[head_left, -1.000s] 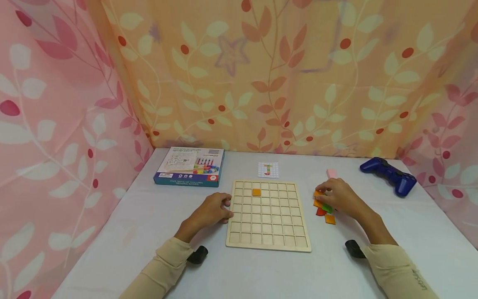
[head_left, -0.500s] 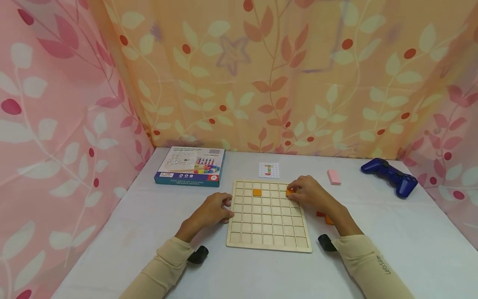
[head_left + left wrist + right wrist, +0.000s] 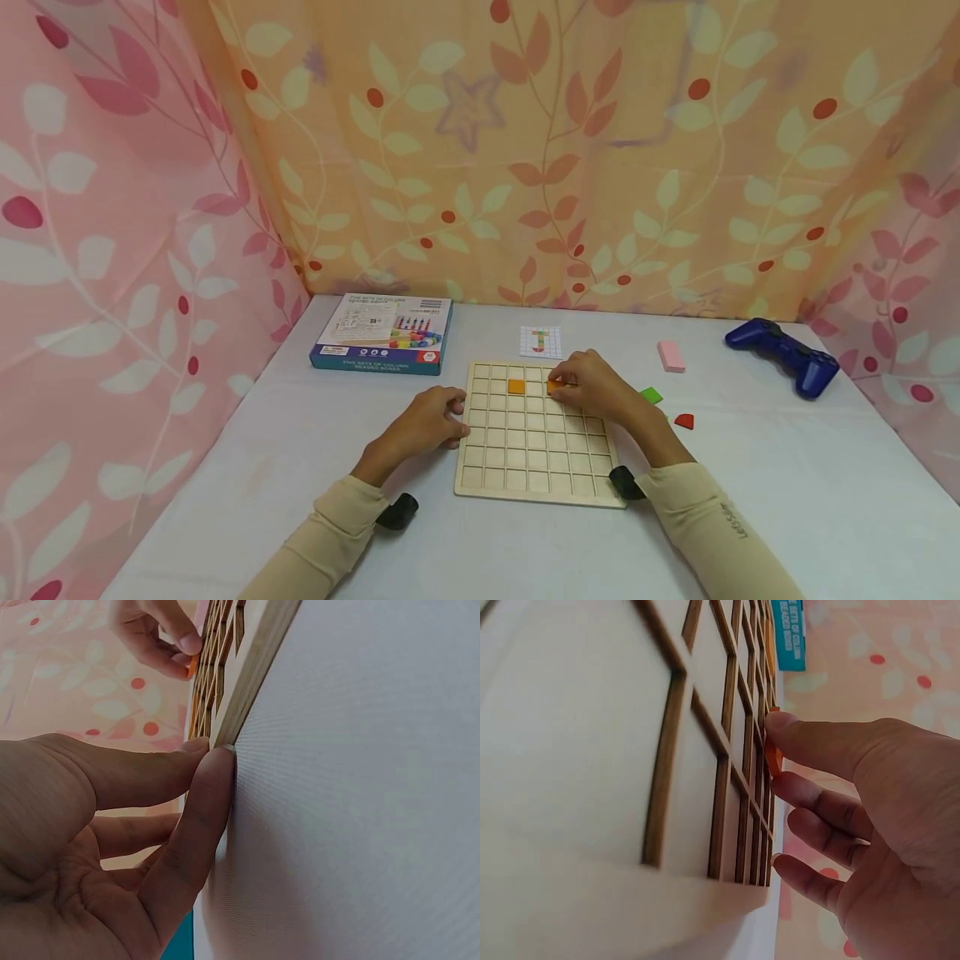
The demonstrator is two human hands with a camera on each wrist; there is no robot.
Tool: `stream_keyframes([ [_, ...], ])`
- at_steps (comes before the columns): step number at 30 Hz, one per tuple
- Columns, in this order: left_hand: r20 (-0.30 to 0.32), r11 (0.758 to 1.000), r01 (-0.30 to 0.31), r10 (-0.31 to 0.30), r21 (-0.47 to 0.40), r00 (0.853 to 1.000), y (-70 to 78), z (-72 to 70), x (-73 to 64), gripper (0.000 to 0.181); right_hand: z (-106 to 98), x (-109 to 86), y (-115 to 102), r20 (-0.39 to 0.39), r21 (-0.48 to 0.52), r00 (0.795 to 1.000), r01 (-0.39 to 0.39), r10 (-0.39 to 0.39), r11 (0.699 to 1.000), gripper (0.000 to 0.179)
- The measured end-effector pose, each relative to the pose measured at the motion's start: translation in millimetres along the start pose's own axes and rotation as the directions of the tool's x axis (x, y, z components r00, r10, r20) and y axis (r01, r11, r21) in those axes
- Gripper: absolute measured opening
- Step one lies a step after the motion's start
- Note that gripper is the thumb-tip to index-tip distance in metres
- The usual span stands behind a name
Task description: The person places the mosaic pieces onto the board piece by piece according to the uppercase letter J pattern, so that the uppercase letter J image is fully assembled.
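Observation:
A pale wooden grid board (image 3: 515,457) lies flat in front of me, one orange square tile (image 3: 516,387) set in a cell near its far edge. My left hand (image 3: 424,422) holds the board's left edge; in the left wrist view, thumb and a finger (image 3: 214,769) meet at the rim. Over the far right part of the board, my right hand (image 3: 602,393) pinches a second orange square tile (image 3: 554,387) between thumb and finger. The right wrist view shows this orange tile (image 3: 773,754) tilted at the grid's surface. The right hand partly covers it from above.
Right of the board lie a green tile (image 3: 650,396) and a red quarter-round tile (image 3: 684,422); the right forearm hides others. Behind the board is a small pattern card (image 3: 540,342). A pink block (image 3: 671,356), blue game controller (image 3: 782,357) and flat box (image 3: 381,333) stand around.
My right hand has moved left from the pile of tiles to the board, bringing an orange tile, and slid further left along the far rows. The left hand stays at the board's edge.

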State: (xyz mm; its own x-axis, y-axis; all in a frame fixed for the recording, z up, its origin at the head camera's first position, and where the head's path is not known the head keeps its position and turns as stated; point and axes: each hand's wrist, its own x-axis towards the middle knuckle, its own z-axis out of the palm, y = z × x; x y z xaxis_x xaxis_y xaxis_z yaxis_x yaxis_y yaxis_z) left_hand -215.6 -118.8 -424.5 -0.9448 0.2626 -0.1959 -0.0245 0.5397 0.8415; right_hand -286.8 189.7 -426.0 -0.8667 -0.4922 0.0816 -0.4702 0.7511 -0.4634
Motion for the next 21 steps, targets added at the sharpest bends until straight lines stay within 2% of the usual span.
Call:
stream_keyframes([
  [5, 0.002, 1.0, -0.005, 0.005, -0.002, 1.0, -0.6, -0.1, 0.5, 0.056, 1.2, 1.4, -4.0, 0.005, 0.01, 1.0, 0.01, -0.01, 1.0, 0.023],
  [13, 0.002, 1.0, -0.015, 0.015, -0.008, 1.0, -2.9, -0.1, 1.7, 0.056, 1.5, 2.1, -6.6, 0.01, 0.035, 1.0, -0.022, 0.022, 0.999, 0.024],
  [21, 0.007, 1.0, -0.024, 0.024, -0.005, 1.0, -5.9, 0.7, 4.4, 0.056, -3.4, -6.0, -6.1, 0.005, 0.066, 0.999, -0.048, 0.048, 0.997, 0.028],
])
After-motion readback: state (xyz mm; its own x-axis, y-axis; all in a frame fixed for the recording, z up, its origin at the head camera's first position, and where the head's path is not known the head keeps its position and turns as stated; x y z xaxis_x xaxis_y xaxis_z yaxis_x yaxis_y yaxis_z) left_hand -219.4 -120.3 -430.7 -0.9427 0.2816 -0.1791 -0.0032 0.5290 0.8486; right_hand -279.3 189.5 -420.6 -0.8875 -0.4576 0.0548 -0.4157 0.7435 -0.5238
